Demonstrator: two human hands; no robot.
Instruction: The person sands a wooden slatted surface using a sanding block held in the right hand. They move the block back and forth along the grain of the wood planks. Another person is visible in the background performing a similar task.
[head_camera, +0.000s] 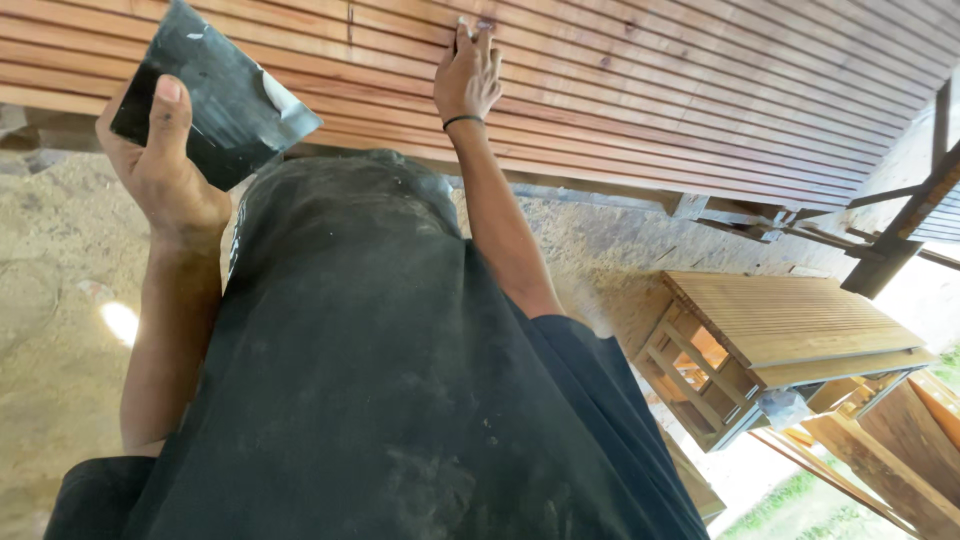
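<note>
My left hand (160, 170) is raised at the upper left and grips a dark sheet of sandpaper (215, 90), thumb pressed on its face. The sheet is held just off the near edge of a large slatted wooden panel (650, 90) of reddish-brown strips. My right hand (466, 75) reaches out over the panel, fingers together and resting flat on the slats; a thin black band circles its wrist. My dusty black shirt (380, 380) fills the lower middle of the view.
A smaller slatted wooden piece of furniture (780, 330) lies on the sandy ground (60, 330) at the right, with loose planks (880, 450) beside it. A dark post and beams (900, 230) stand at the far right.
</note>
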